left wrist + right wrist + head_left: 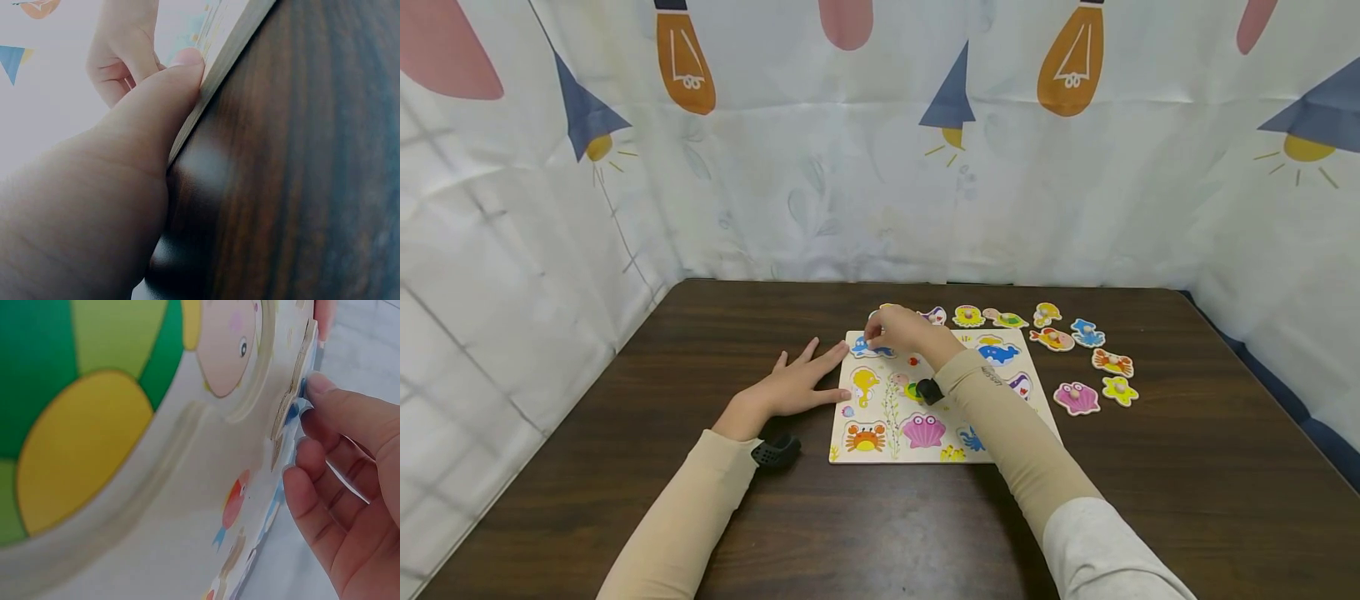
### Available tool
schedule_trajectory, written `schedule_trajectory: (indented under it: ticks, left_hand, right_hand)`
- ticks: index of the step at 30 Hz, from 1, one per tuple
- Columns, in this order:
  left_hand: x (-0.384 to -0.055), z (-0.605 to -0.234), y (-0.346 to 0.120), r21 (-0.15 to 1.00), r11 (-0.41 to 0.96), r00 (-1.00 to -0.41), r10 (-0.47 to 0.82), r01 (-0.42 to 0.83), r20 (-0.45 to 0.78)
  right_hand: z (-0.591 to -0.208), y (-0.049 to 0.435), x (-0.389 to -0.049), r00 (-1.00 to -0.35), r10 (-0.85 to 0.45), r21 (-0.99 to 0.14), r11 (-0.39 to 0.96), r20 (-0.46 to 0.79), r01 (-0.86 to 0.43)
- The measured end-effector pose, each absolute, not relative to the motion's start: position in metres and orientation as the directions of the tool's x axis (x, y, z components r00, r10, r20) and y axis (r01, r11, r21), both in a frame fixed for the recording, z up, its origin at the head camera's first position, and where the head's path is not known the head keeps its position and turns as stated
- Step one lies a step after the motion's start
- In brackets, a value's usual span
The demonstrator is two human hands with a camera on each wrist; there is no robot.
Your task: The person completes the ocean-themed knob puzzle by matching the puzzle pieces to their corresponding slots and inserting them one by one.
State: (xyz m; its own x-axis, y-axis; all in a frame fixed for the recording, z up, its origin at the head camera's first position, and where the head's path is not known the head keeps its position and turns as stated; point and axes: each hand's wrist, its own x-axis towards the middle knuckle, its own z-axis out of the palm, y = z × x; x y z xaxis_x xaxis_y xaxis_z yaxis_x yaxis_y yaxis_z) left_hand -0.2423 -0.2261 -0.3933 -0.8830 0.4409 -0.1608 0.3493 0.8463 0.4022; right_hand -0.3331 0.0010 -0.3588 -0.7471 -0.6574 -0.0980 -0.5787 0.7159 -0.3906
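A wooden puzzle board point(880, 454) with painted sea animals lies on the table. At its upper-left corner my right hand point(904, 327) pinches a blue puzzle piece point(292, 412) between thumb and fingertips. In the right wrist view that piece is seen edge-on at the board's surface; whether it sits fully in its recess I cannot tell. My left hand point(793, 385) has its fingers spread, with thumb and fingertip touching the board's left edge. The left wrist view shows that thumb point(187, 59) against the wooden edge.
Loose knobbed pieces lie beyond and right of the board, among them a pink shell point(1077, 398), a yellow star point(1120, 390), a crab point(1112, 362), a blue octopus point(1087, 333), a fish point(1052, 339) and a turtle point(1005, 318). A patterned curtain point(880, 200) hangs behind the table.
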Motion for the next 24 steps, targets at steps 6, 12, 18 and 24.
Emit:
schedule_trajectory:
  ticks: [6,12,18,24]
  left_hand:
    - [-0.2432,-0.3956,-0.2265,0.403,0.845,-0.883,0.442,0.351,-0.157]
    - [-0.243,-0.395,-0.2268,0.401,0.846,-0.883,0.442,0.352,-0.157]
    - [-0.2426,-0.3938,-0.226,0.396,0.848,-0.883,0.442,0.353,-0.157]
    - [-0.242,-0.3934,-0.2258,0.397,0.847,-0.883,0.443,0.354,-0.158]
  right_hand:
    - [-0.3597,0.0014,-0.334,-0.751,-0.651,-0.406,0.719,-0.11,-0.564]
    - [-0.3597,0.0016,-0.3333,-0.753,-0.648,-0.419,0.719,-0.114,-0.555]
    - [-0.3592,0.0013,-0.3336,-0.75,-0.652,-0.425,0.713,-0.108,-0.558]
    - [-0.358,0.0013,-0.3332,-0.754,-0.646,-0.397,0.727,-0.119,-0.56]
